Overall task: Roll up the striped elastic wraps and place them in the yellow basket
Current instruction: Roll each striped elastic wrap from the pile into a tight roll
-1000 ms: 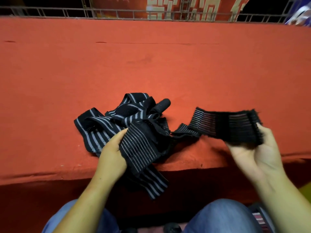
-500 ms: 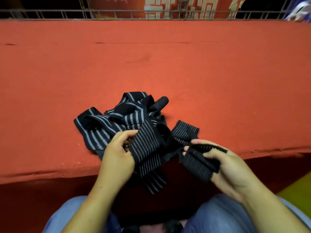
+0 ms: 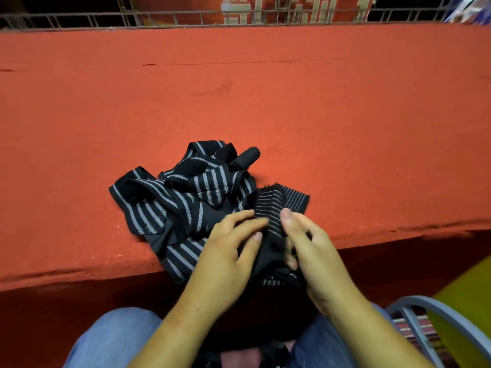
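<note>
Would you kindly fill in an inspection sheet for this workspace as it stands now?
Surface: red cloth-covered table, a seam line across it.
Job's things: pile of striped wraps at the front edge, one end overhanging; thin-striped wrap partly bunched between both hands; yellow basket only partly in view, lower right.
Clutter: small black roll behind the pile.
Grippers: right hand grips the thin-striped wrap; left hand touches it, grip unclear.
Cables: nothing seen.
Surroundings: metal railing and red banner behind the table; person's jeans below.
</note>
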Motion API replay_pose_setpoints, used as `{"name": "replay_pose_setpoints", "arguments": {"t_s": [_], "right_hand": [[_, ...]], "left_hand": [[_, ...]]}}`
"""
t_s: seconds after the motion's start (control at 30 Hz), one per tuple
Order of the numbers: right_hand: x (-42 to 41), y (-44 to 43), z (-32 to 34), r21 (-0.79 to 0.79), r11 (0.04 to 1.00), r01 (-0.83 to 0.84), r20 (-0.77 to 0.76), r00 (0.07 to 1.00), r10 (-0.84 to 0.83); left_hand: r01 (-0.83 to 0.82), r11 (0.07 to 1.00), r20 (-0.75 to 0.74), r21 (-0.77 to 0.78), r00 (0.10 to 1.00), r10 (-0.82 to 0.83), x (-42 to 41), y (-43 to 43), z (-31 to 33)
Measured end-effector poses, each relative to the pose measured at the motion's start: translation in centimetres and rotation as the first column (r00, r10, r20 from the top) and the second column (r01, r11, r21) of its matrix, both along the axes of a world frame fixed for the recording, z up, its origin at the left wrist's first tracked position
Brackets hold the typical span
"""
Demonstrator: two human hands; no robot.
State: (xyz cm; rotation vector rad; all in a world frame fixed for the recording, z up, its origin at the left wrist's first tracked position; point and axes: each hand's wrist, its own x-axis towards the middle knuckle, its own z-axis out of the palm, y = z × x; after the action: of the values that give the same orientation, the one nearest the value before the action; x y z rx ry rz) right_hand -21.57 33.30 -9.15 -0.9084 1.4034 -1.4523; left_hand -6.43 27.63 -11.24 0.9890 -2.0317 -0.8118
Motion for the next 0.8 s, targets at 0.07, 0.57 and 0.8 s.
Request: {"name": "replay_pose_setpoints", "arguments": {"t_s": [0.07,0.57,0.8], "right_hand": [[-0.1,-0.1,-0.2,0.02,0.998,0.053,-0.083,0.995,-0.051],[-3.4,1.6,-2.3,-0.021,0.93,0.368,-0.018,0.929,-0.369],[-8.3,2.7,0.0,0.036,0.843,0.537,0.413,0.76,-0.502]], "left_hand": [[0.027,0.998,0.081,-0.052,0.996,-0.022,-0.4,0.2,-0.4],[-0.166,0.983,0.266,-0.083,0.947,0.182,-2.8,-2.3,-2.1],[-0.194,0.972,0.312,-0.131,0.923,0.226,-2.5,-3.7,-2.1]]}}
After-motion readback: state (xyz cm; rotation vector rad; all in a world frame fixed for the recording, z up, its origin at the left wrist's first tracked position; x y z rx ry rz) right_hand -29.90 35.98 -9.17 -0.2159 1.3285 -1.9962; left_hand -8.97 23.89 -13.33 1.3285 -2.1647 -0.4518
